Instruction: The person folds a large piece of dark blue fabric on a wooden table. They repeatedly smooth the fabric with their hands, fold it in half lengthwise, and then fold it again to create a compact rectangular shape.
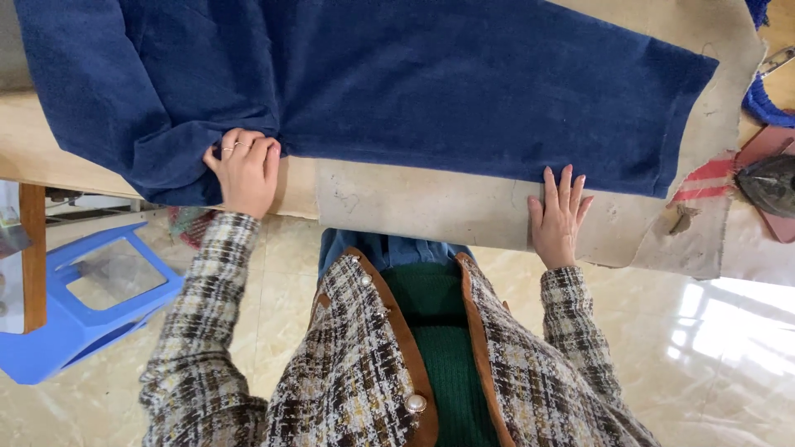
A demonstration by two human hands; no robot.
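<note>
A large dark blue cloth (pixel 397 83) lies spread over a worn grey pad (pixel 431 207) on the table. My left hand (pixel 243 170), with rings on two fingers, grips a bunched fold of the cloth at its near edge, where part of it hangs over the table side. My right hand (pixel 559 217) lies flat with fingers apart on the pad, its fingertips touching the cloth's near hem.
A dark flat iron (pixel 770 184) rests at the right edge on a reddish mat. Blue knitted material (pixel 766 103) lies behind it. A blue plastic stool (pixel 83 298) stands on the glossy tiled floor at the left, beside a wooden table leg (pixel 33 257).
</note>
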